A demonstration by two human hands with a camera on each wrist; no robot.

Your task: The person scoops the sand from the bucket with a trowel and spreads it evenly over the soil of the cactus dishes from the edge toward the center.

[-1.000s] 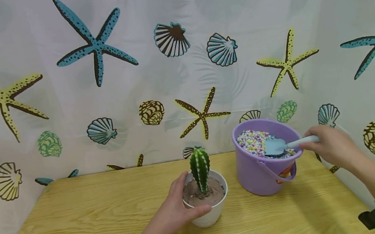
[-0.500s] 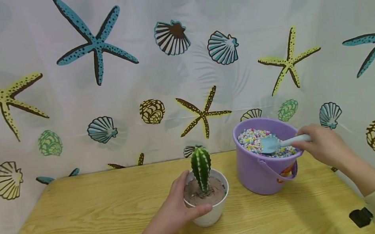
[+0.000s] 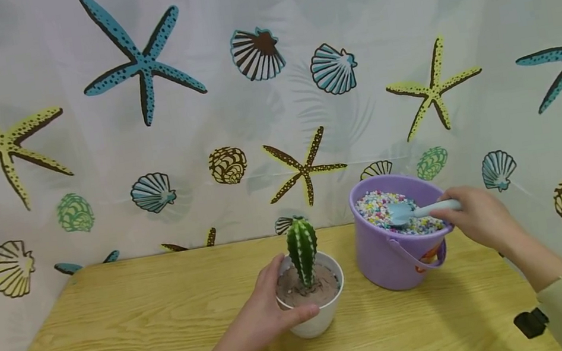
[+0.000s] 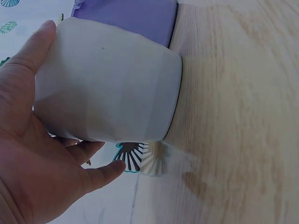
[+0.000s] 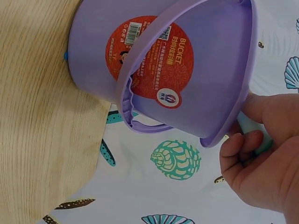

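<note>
A green cactus (image 3: 303, 250) stands upright in brown soil in a white pot (image 3: 316, 321) near the front middle of the table. My left hand (image 3: 263, 316) grips the pot from its left side, thumb on the near face and fingers round behind. To the right is a purple bucket (image 3: 385, 257) filled with small multicoloured beads (image 3: 371, 206). My right hand (image 3: 481, 216) holds the handle of a light blue toy shovel (image 3: 401, 214) over the bucket's right rim. The shovel's blade rests in among the beads. In the right wrist view, the fingers curl round the handle (image 5: 265, 142).
A wooden table (image 3: 146, 326) carries everything. Behind it hangs a pale curtain (image 3: 187, 122) printed with starfish and shells. The bucket's carrying handle (image 5: 140, 60) hangs down outside, beside a red label (image 5: 163, 74). A small black object (image 3: 531, 323) shows by the right sleeve.
My right hand has moved slightly left, pushing the shovel's blade further left through the beads. The left hand keeps its hold on the pot.
</note>
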